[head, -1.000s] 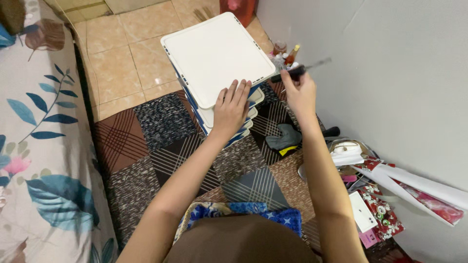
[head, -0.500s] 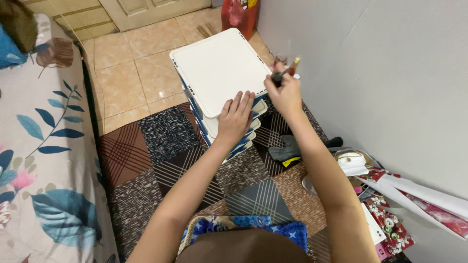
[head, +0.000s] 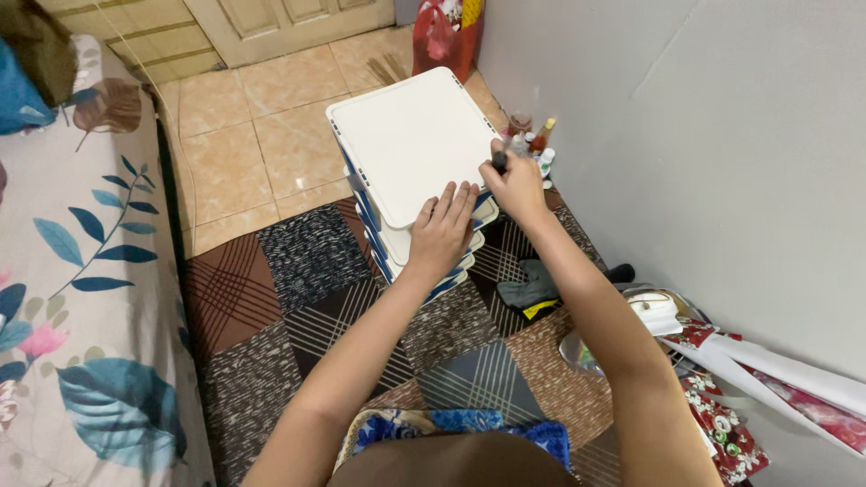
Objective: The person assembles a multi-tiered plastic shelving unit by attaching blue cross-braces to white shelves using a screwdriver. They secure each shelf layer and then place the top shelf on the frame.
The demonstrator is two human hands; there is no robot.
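While left hand (head: 444,227) lies flat, fingers spread, on white drawer unit (head: 415,144), right hand (head: 518,185) fists dark tool handle (head: 499,162).

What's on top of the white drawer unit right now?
The left hand lies flat on the white lid near its front edge. The right hand grips a dark-handled tool at the lid's corner; its tip is hidden.

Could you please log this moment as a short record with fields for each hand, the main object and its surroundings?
left hand: flat on the near edge of the white drawer unit, fingers spread
right hand: closed around a dark-handled tool at the unit's right edge
tool tip: hidden
floor: patchwork mat, tan tiles beyond
nearby: small bottles by the wall; dark cloth on the mat
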